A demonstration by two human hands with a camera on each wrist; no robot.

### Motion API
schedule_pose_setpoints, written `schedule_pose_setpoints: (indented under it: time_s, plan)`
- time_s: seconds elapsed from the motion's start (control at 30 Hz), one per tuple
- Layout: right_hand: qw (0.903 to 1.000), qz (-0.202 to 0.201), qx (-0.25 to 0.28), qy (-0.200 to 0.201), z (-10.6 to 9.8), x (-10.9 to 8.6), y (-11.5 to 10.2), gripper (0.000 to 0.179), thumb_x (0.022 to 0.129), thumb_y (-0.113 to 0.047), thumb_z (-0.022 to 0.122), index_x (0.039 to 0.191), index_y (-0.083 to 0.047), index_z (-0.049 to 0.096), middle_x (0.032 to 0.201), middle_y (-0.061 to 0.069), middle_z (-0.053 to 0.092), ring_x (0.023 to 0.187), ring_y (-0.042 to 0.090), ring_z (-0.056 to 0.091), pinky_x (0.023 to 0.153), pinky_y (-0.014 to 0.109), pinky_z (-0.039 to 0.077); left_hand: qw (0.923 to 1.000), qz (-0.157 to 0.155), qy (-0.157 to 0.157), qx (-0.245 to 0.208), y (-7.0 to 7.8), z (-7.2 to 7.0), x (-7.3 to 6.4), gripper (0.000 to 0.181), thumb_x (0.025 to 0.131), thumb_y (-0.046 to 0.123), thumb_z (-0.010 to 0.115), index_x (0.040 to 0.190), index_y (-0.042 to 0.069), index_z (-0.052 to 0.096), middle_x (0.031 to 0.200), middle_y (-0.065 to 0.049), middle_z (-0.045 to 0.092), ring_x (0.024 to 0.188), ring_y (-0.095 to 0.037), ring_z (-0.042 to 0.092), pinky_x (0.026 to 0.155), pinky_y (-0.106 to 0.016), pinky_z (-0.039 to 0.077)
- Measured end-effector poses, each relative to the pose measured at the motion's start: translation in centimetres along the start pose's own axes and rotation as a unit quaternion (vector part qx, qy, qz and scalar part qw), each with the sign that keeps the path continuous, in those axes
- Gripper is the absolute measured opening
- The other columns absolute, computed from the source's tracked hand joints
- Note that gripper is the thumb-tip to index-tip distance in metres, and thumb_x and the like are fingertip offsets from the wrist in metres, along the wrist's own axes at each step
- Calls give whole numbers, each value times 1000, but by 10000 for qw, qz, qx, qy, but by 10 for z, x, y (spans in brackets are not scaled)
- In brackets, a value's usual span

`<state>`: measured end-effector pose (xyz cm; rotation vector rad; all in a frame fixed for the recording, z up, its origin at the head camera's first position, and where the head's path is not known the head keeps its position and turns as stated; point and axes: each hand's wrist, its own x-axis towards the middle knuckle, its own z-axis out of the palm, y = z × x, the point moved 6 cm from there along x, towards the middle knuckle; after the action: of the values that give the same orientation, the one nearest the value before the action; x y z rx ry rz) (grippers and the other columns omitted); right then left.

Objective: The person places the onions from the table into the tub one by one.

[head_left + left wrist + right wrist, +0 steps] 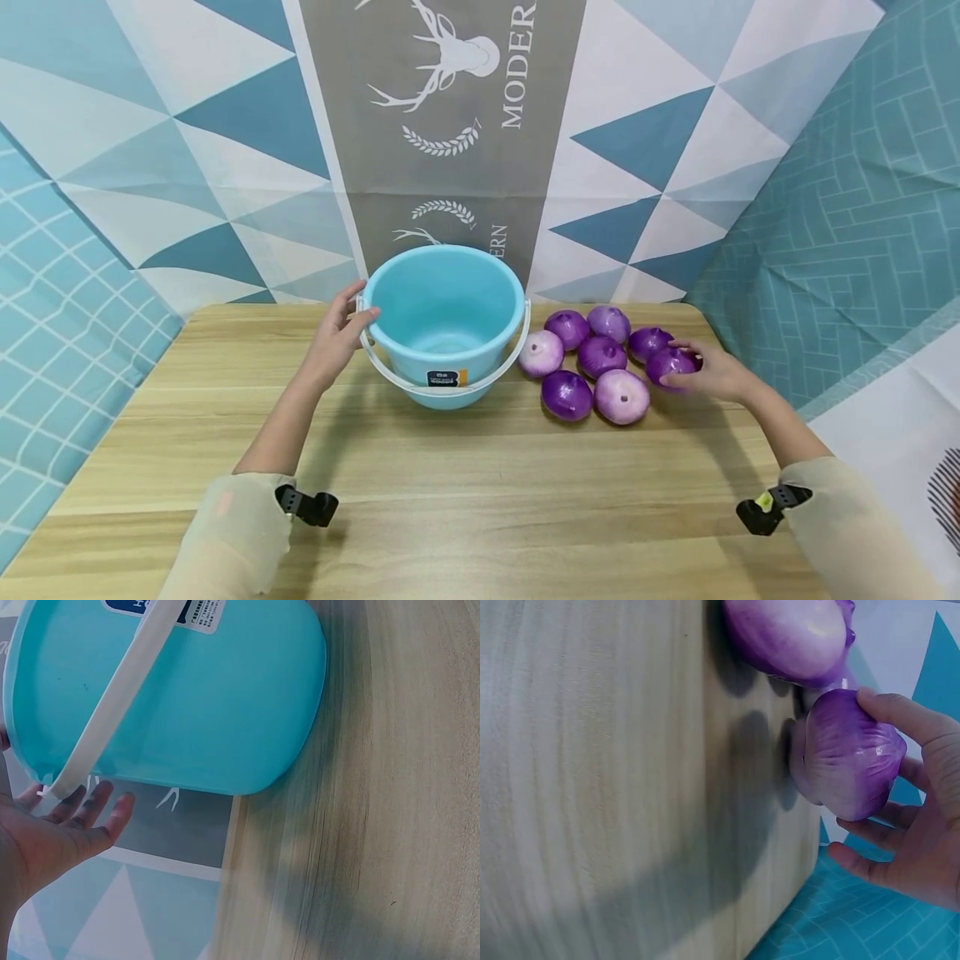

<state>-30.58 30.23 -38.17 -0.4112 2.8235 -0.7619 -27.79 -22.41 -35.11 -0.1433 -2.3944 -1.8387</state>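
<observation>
Purple onion (668,365) sits in the grasp of the right hand (712,372), thumb and fingers around it, towards the right of the wooden table (525,500); whether it touches the table, I cannot tell; seven other onions (602,357) cluster just left of it; beside them stands a blue bucket (483,364), its rim held by the left hand (336,332), thumb over the edge; behind hangs a patterned backdrop (442,179).
</observation>
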Motion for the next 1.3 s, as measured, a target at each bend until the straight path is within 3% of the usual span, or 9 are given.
schedule_pose_setpoints:
  time_s: [0.27,0.43,0.57,1.07,1.3]
  plan:
    - [9999,-134,9,83,-15,0,-10,72,84,-36,67,135,7,39,122,32,51,107,42,55,84,47,52,10000,-12,11,36,3,1,-3,59,97,31,46,149,17,22,134,-21,40,112,-31,51,81,-25,55]
    - [9996,-239,66,107,-19,0,-16,71,85,-36,67,136,5,39,125,31,49,109,44,53,86,51,51,10000,37,6,71,5,2,-2,60,97,30,47,149,16,21,133,-22,41,105,-21,55,79,-22,55]
    - [9996,-242,11,125,-21,1,-19,71,85,-37,67,136,4,40,124,30,50,108,42,54,84,47,52,10000,41,9,71,4,2,-3,59,97,30,46,149,17,22,133,-22,41,102,-14,56,77,-20,54]
    - [9990,-406,-33,209,-35,2,-37,71,84,-35,69,137,1,38,124,28,50,108,40,53,81,43,51,9999,102,38,10,2,3,-3,58,98,30,45,149,18,21,131,-24,41,98,-8,56,74,-15,53]
    - [9990,-411,0,168,-40,3,-46,72,84,-36,68,140,-2,36,129,29,46,112,44,51,85,51,51,9999,164,42,-22,2,4,-3,57,98,31,44,149,18,21,128,-23,43,98,-9,57,72,-16,55]
